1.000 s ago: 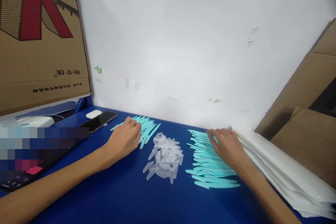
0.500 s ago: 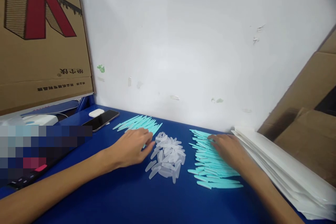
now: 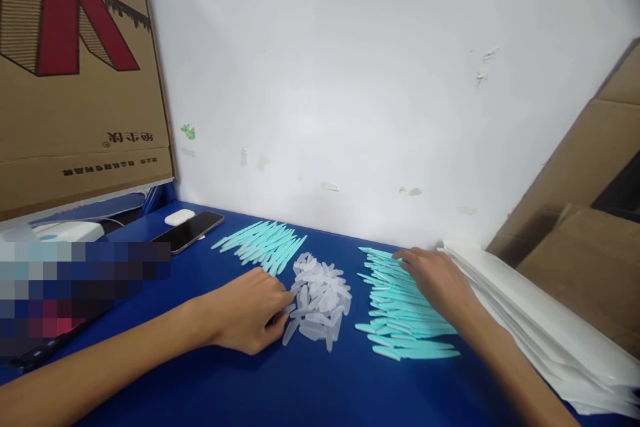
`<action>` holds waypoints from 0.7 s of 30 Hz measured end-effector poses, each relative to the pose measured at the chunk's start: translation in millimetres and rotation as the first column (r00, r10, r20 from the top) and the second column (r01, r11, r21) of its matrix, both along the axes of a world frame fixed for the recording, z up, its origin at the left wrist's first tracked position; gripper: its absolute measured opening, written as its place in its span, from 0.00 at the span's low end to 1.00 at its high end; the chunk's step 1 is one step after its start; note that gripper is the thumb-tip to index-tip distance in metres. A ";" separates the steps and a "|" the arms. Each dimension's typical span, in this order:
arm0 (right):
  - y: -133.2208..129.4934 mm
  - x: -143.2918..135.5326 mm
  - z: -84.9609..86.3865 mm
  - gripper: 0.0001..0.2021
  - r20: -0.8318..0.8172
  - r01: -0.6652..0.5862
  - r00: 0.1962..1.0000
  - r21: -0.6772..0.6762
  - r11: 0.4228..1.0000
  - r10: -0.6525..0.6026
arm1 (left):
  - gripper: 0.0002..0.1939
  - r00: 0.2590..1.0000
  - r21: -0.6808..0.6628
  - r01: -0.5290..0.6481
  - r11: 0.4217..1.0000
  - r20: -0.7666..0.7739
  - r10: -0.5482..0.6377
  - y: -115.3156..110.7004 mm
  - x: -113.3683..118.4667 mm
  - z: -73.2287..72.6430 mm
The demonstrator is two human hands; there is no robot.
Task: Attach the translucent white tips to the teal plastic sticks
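Note:
My left hand (image 3: 253,310) is closed, with thumb and fingers drawn together at the left edge of a heap of small translucent white caps (image 3: 325,297). Whatever is pinched there is hidden behind the fingers. Past it lies a fan of slim turquoise sticks (image 3: 265,240), tapered like eyebrow razors. On the other side, my right hand (image 3: 435,280) bends over the far right end of a larger row of the same turquoise sticks (image 3: 400,300). Its fingers are close together and touch the uppermost sticks; the fingertips' undersides do not show.
The blue table (image 3: 320,387) meets a white wall. A phone (image 3: 187,231) and a white earphone case (image 3: 179,217) lie at the left, below a large cardboard box (image 3: 80,107). White folded sheets (image 3: 540,327) and more cardboard (image 3: 585,267) stand at the right.
My left hand has moved from the turquoise fan toward me, down to the translucent caps, uncovering the fan. My right hand stays at the sticks, its fingers slightly shifted.

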State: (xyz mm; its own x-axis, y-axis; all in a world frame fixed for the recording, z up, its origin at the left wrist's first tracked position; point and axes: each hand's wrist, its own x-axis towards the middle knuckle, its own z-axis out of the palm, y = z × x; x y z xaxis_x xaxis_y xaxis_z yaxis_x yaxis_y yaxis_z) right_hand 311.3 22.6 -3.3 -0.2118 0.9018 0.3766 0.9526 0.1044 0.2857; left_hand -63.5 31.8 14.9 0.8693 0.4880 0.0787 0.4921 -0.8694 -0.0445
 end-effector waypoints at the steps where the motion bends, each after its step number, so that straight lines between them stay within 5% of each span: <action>1: 0.2 -0.7 0.1 0.13 -0.028 -0.006 1.000 0.012 1.000 0.007 | 0.10 1.000 0.008 0.002 1.000 -0.002 -0.002 0.6 -0.2 0.1; 9: -7.6 -28.2 1.7 0.14 -0.385 -0.271 0.881 0.068 0.960 0.276 | 0.11 0.997 0.118 -0.034 0.992 0.068 0.026 8.3 -1.9 1.2; 21: -30.2 -79.6 14.4 0.12 -0.371 -0.396 0.828 0.142 0.907 0.420 | 0.14 0.975 -0.004 -0.114 0.993 0.191 0.113 17.6 -1.2 -9.4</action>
State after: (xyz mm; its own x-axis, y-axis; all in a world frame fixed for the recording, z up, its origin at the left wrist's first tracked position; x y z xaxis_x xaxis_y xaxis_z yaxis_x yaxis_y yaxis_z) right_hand 231.7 -7.6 11.0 -0.3835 0.7404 0.5521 0.8607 0.5032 -0.0769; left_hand -64.7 49.4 5.4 0.7770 0.5815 0.2412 0.5876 -0.8074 0.0537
